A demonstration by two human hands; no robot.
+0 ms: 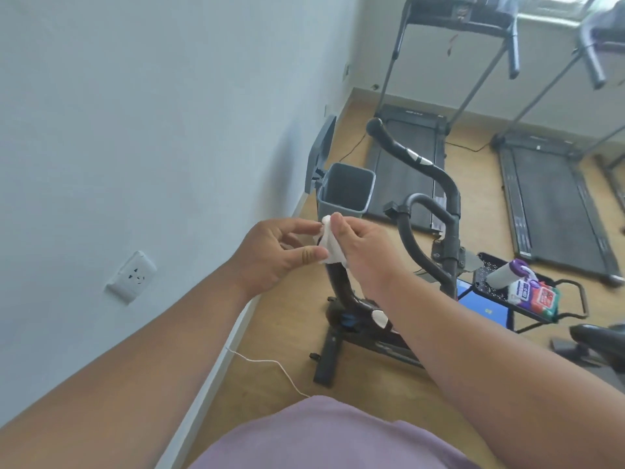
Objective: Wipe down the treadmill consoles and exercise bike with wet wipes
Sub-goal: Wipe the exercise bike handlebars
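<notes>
Hands, left (pixel 270 255) and right (pixel 358 245), together pinch wipe (pixel 329 247), seemingly above bike handlebar (pixel 341 286).

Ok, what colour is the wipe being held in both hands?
White. The wet wipe shows best in the head view, pinched between the left hand and right hand.
</notes>
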